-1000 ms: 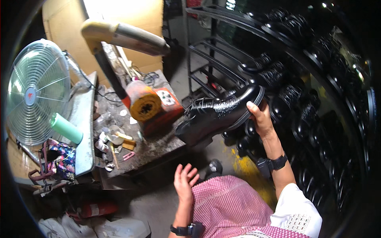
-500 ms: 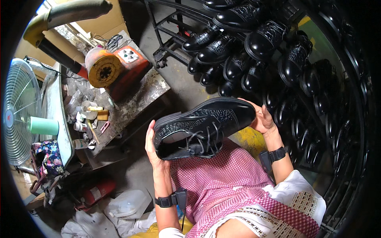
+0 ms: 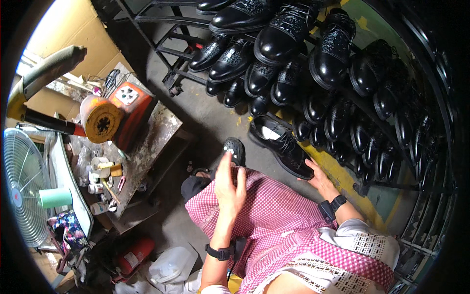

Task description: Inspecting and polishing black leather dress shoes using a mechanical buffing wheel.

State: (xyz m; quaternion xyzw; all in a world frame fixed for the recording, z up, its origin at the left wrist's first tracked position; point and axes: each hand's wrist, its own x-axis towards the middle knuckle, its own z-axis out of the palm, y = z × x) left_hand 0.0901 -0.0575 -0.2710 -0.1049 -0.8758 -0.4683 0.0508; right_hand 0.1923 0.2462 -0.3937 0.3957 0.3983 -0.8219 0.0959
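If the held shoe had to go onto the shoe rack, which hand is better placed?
Probably the right hand: it holds the black shoe by its toe end and is nearer the shoe rack. The left hand, over the checked apron, appears empty.

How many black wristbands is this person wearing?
2: one wristband below the left hand, one wristband below the right hand, which holds a shoe. Others could be hidden.

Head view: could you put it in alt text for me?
The right hand holds a black shoe by its toe; the empty left hand is over a checked apron. More black shoes fill a rack; a fan stands at left.
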